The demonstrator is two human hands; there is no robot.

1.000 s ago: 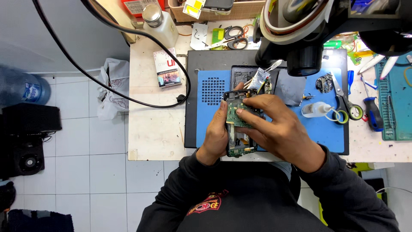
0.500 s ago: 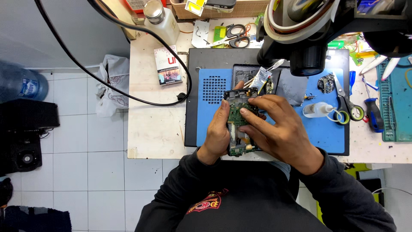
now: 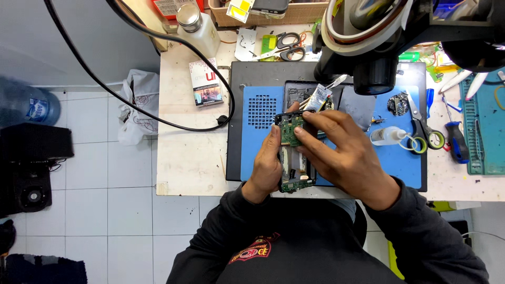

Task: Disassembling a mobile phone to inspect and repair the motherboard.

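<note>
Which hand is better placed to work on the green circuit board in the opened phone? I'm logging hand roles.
Probably the right hand: its fingertips rest on the green circuit board, while the left hand grips the opened phone's edge.

- A pale worktable (image 3: 189, 163) carries everything — its bare part lies at nine o'clock.
- A dark mat (image 3: 235, 105) sits at the centre, with a blue mat (image 3: 400, 163) on top of it.
- At eleven o'clock stand a small printed box (image 3: 204, 82) and a white bottle (image 3: 199, 27).
- A black cable (image 3: 173, 122) curves across the table at ten o'clock.
- Black-handled scissors (image 3: 286, 41) lie at twelve o'clock.
- A green cutting mat (image 3: 486, 131) lies at three o'clock — beside a blue-handled tool (image 3: 456, 142).
</note>
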